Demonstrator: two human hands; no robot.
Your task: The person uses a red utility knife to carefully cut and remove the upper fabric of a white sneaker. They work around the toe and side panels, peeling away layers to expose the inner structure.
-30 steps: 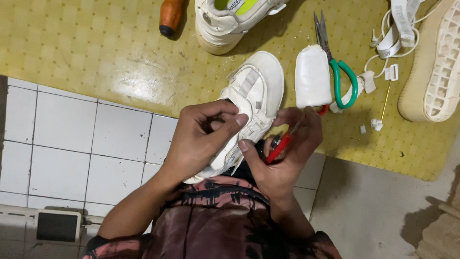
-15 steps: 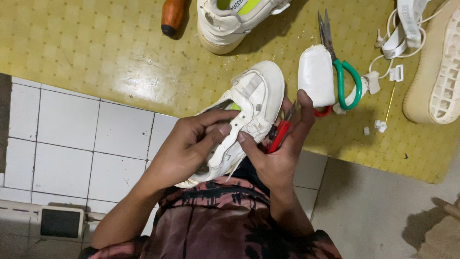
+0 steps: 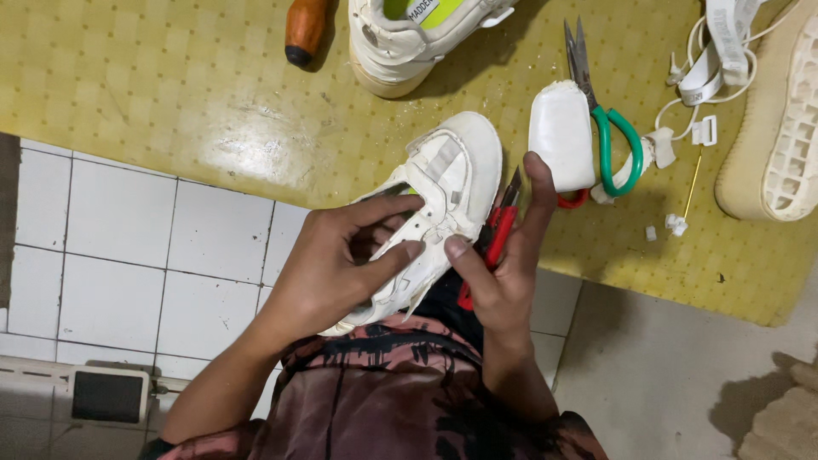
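The left hand [image 3: 328, 273] wrapped over a white sneaker upper [image 3: 443, 192], fingers spread across its side and thumb pressed near the strap; the right hand [image 3: 503, 273] sat just beside it, its thumb touching the upper's edge and its fingers closed around a red utility knife [image 3: 497, 234], blade pointing up and away from the person; the shoe's toe rested over a yellow patterned mat [image 3: 170, 94]; beyond the knife lay a white block [image 3: 560, 136] with green-handled scissors [image 3: 609, 128] across it; a second white shoe [image 3: 409, 38] stood at the far edge, near an orange tool handle [image 3: 305, 30]; a cream sole [image 3: 780, 128] lay at the right, beside white straps [image 3: 720, 51]; white floor tiles [image 3: 102, 238] showed below the mat.
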